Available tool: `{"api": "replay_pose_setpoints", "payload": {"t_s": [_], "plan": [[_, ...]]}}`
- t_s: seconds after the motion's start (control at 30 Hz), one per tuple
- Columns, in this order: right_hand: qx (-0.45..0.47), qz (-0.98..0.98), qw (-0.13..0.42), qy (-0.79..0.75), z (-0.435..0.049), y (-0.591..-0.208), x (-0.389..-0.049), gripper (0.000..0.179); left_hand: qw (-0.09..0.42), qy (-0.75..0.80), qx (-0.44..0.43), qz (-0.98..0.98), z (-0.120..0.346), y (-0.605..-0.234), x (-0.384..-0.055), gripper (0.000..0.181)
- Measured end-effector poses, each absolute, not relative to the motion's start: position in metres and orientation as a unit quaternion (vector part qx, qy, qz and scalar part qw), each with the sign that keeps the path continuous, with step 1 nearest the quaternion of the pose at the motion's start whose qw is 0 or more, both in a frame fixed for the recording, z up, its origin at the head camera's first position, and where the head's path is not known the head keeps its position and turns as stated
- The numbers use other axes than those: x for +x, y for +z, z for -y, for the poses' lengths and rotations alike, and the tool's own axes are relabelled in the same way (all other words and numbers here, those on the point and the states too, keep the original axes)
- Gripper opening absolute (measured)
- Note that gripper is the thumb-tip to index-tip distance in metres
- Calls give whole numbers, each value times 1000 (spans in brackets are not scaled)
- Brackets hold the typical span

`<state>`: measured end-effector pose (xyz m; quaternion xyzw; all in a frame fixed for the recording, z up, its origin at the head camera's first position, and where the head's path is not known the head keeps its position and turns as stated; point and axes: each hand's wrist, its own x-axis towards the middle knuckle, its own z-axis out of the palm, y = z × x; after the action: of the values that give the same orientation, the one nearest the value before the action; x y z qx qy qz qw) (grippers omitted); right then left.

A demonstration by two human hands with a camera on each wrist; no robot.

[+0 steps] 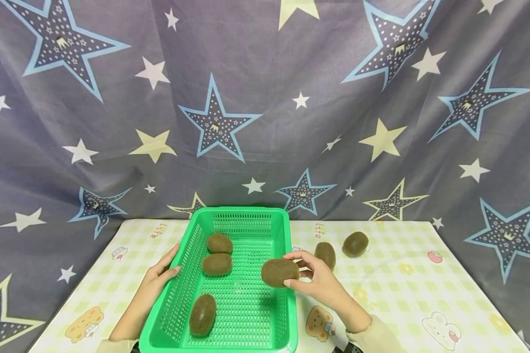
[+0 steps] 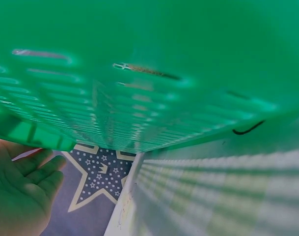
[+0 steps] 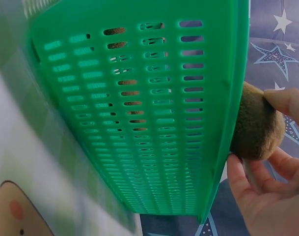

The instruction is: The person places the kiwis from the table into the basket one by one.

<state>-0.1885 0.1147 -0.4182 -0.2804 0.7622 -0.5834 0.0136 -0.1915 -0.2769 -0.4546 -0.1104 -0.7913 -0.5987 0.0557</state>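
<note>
My right hand [image 1: 315, 279] pinches a brown fuzzy kiwi [image 1: 279, 273] between thumb and fingers. The fruit is held over the right rim of a green plastic basket [image 1: 293, 314]. In the right wrist view the same kiwi [image 3: 257, 123] shows just past the rim, fingertips around it. Against the basket's left side rests my left hand [image 1: 156, 277], thumb at the rim and fingers loosely extended. From the left wrist view, its palm and relaxed fingers [image 2: 43, 174] appear beside the rim. Inside the basket lie three kiwis: a back one [image 1: 220, 243], a middle one [image 1: 217, 264] and a front one [image 1: 202, 315].
Two more kiwis lie on the table right of the basket, one [image 1: 325, 255] just behind my right hand and another [image 1: 355, 244] farther right. A green-and-white checked cloth [image 1: 406, 294] with cartoon prints covers the table. Behind it hangs a grey star-patterned curtain [image 1: 265, 147].
</note>
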Motion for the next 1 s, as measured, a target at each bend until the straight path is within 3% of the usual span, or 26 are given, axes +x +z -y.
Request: {"api": "replay_pose_setpoints", "payload": {"t_s": [0.3,0.57,1.0], "plan": [[-303,-745,-3,-594,-122,-426,-187,33,71,-589,-120,796,278,-456,-193,55],[-306,-744,-57,-590,-133,-433,-188,25,74,-594,-120,792,278,-457,-193,55],[-211,-782,-101,-578,-164,-451,-211,27,77,-593,-135,790,279,-456,-192,54]]}}
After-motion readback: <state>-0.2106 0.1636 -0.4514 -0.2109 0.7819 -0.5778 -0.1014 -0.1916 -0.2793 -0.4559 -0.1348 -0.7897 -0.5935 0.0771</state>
